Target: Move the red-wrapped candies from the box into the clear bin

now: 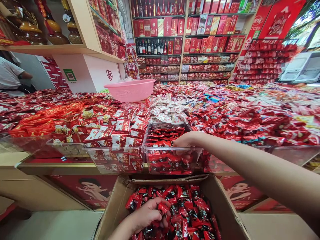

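Observation:
My left hand [150, 213] is down in the cardboard box [113, 203], its fingers curled around a red-wrapped candy [163, 208]. Many more small red and black wrapped candies [183, 193] fill the box around it. My right hand [185, 141] reaches over the front wall of a clear plastic bin [172, 150]. It bends downward among the same kind of red wrapped candies [163, 156] in that bin, and its fingertips are mostly hidden there.
Left of that bin stands another clear bin [117, 168] with red-and-white packets [122, 125]. White packets [167, 110] lie behind, near a pink plastic basket [132, 90]. Red packets [230, 123] spread to the right. Shelves [185, 36] of bottles and boxes line the back; a person's arm [25, 75] shows far left.

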`<state>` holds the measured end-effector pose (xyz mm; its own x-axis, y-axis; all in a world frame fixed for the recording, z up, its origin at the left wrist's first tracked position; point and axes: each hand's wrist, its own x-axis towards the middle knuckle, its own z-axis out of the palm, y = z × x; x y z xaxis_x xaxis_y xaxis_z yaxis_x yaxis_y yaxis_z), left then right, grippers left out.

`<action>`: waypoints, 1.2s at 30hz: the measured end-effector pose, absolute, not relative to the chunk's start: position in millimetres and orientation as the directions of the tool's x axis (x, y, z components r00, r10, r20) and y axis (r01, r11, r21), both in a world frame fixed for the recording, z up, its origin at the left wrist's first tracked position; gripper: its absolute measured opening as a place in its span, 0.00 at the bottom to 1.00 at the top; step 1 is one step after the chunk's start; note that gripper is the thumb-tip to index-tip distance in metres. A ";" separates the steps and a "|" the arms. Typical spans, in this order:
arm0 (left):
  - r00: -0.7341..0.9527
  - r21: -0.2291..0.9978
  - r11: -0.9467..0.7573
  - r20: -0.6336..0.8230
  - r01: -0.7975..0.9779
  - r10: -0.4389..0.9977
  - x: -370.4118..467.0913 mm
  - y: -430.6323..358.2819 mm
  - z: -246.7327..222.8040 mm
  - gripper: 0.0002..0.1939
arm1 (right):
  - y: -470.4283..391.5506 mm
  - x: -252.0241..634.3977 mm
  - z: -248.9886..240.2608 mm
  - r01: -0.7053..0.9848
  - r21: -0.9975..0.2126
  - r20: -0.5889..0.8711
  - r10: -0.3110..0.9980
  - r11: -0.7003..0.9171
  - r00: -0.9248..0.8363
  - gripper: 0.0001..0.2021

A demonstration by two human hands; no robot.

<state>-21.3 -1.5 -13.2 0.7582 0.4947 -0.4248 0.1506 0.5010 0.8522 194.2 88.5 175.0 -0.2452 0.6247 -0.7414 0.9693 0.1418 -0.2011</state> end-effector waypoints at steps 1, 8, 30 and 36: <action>0.777 0.862 0.473 -0.420 0.181 0.469 -19.3 -3.2 -1.7 0.23 | 89.8 195.1 174.5 0.968 -0.201 -0.744 0.619 0.150 -0.251 0.10; 0.887 0.956 0.210 -0.272 0.204 0.373 -22.0 -15.7 115.3 0.14 | 88.8 195.9 177.1 0.968 -0.157 -0.744 0.621 0.197 -0.248 0.13; 0.746 0.488 -0.631 -0.066 0.603 0.662 74.7 120.6 202.4 0.16 | 88.9 207.6 178.6 0.941 -0.328 -0.795 0.514 0.079 -0.321 0.20; 0.709 0.437 -0.630 -0.025 0.642 0.705 80.8 132.1 193.2 0.15 | 87.0 207.4 182.4 0.942 -0.328 -0.816 0.482 0.071 -0.320 0.19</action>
